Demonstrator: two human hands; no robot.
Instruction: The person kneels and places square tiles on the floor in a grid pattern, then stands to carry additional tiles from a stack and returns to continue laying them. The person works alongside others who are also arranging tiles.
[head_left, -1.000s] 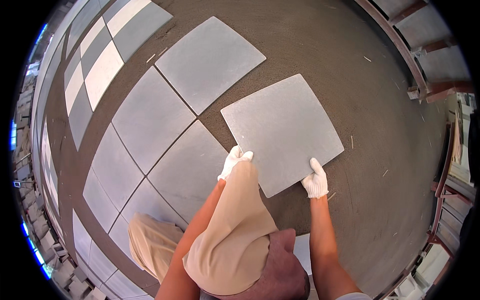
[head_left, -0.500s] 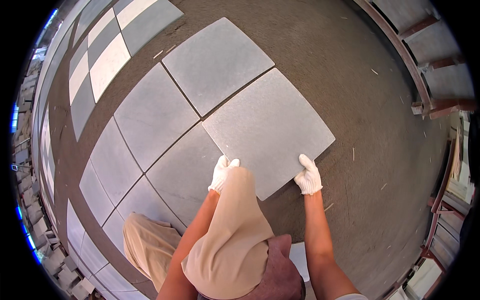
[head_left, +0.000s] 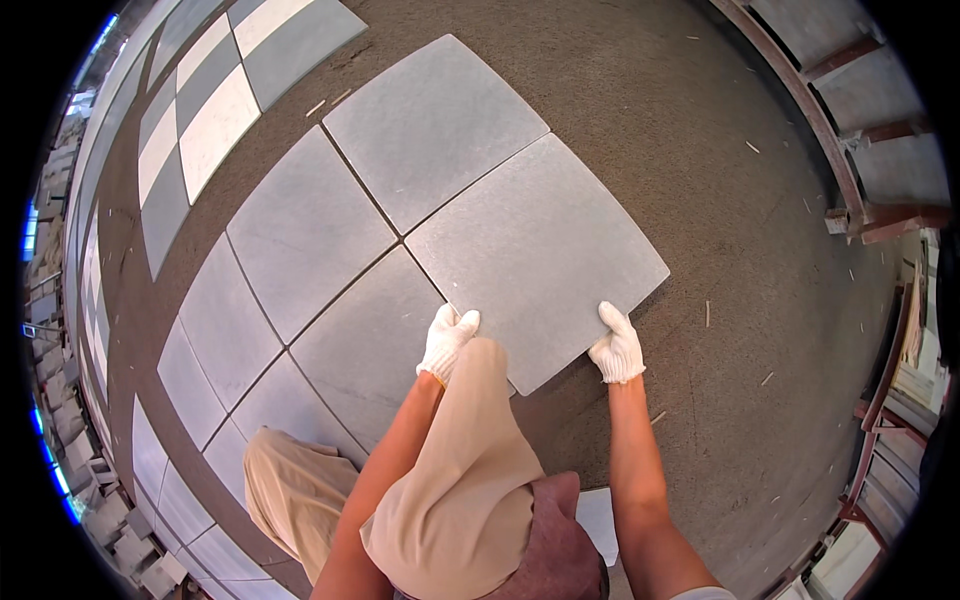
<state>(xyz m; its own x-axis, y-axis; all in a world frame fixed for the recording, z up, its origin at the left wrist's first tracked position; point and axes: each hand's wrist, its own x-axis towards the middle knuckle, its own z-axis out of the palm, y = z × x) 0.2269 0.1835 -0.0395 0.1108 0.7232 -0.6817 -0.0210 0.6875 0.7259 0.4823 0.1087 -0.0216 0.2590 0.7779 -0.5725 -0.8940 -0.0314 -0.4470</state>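
On the rough grey-brown bedding [head_left: 760, 280], gritty and strewn with pale splinters, lies a square grey paving slab [head_left: 535, 255], flat and matt, with a finely speckled, slightly mottled face and crisp straight edges. It sits at the right of the paved patch, its far-left edge running close along the neighbouring slab [head_left: 435, 125] and its near-left edge close to another slab [head_left: 365, 345], thin dark joints between them. Its right and near corners rest on bare bedding.

The left hand [head_left: 447, 340], in a white knitted cotton glove, lies at the slab's left corner with fingers bent over the edge, just where the joints meet. The right hand [head_left: 618, 345], gloved the same way, grips the slab's near-right edge with fingers curled onto the top face. Both hands are closed around the slab's rim rather than spread flat; how far the fingertips reach beneath it cannot be told.

Between the bare forearms rises a bent knee in tan trousers [head_left: 470, 470], smooth woven cloth, hiding the slab's nearest corner.

To the left, the laid slabs [head_left: 300, 225] form a tidy grid of like grey squares, and farther left some lighter, whitish squares [head_left: 215, 120] alternate with grey. At the far right runs a rusty metal frame [head_left: 860, 215], reddish-brown, beside grey panels.
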